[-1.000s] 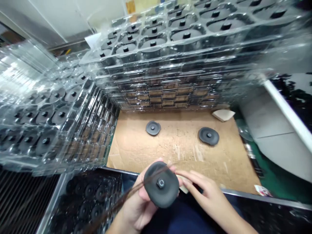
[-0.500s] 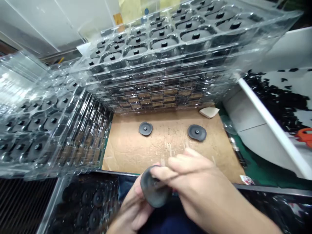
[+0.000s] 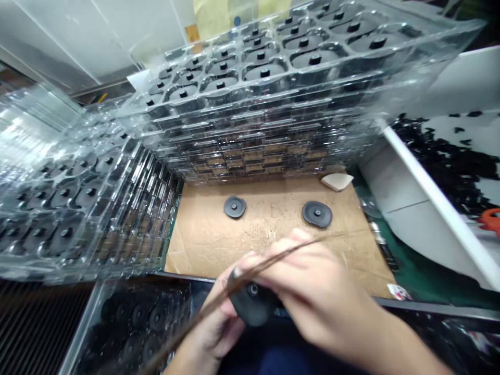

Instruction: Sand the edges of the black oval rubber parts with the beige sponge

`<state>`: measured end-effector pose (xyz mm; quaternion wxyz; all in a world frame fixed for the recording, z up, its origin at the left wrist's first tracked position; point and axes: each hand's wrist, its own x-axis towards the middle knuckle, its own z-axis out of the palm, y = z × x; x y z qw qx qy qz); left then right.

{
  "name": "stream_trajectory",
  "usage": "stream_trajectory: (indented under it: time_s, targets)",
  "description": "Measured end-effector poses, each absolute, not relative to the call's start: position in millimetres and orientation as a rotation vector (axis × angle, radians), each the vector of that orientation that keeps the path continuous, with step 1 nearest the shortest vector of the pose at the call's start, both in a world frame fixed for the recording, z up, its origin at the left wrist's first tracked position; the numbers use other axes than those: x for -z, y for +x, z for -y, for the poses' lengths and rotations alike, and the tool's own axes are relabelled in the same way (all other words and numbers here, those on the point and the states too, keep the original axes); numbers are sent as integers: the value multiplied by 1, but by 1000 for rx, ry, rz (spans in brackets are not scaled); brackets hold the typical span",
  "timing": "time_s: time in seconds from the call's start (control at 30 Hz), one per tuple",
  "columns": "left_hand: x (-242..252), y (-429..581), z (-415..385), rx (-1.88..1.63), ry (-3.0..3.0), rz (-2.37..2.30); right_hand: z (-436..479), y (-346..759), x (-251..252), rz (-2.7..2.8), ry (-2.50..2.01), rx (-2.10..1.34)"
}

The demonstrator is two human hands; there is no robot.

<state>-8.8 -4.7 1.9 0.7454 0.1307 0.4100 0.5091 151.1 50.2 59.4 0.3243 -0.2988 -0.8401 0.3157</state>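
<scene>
Close to my body, my left hand (image 3: 214,317) grips a dark rubber disc (image 3: 255,307) from below and from the left. A small round hub with a hole shows on the disc's face. My right hand (image 3: 312,286) is closed at the disc's upper right edge, its thumb and fingers pinched there. Whether those fingers also hold a small piece is hidden. A blurred brown strand crosses in front of both hands, near the camera. Beyond them, a smaller dark disc (image 3: 235,207) and a wider oval one (image 3: 317,214) lie apart on the cardboard (image 3: 203,245).
Clear plastic trays (image 3: 273,117) filled with dark discs stand stacked behind the cardboard. Another stack (image 3: 128,203) rises at the left. A white piece (image 3: 338,181) lies at the back right. Small black parts (image 3: 441,161) and orange handles (image 3: 490,220) are on the far right.
The disc in my hands has tilted, and its hub now shows more plainly. My right hand's fingers have shifted toward its upper edge. The brown strand has grown more visible.
</scene>
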Motion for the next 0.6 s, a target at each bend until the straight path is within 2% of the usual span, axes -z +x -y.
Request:
stream_trajectory:
  time_s: [0.2,0.27,0.33,0.43,0.5,0.6]
  targets:
    - [-9,-16,1,-1236,225,-727,-35,179,-27,1910,-1052,-1574]
    - [-9,-14,-1,-1251,227,-702,-25,179,-10,1741,-1140,-1680]
    - [-12,-12,-4,-1234,215,-709,-18,177,0,1590,-1305,-1622]
    - [-17,-7,-7,-1178,187,-765,-18,173,-7,1454,-1485,-1293]
    - [-17,-5,-6,-1174,188,-796,-21,167,-23,1483,-1429,-1032]
    - [-13,-3,-3,-1174,180,-823,-26,149,-44,1720,-1109,-699]
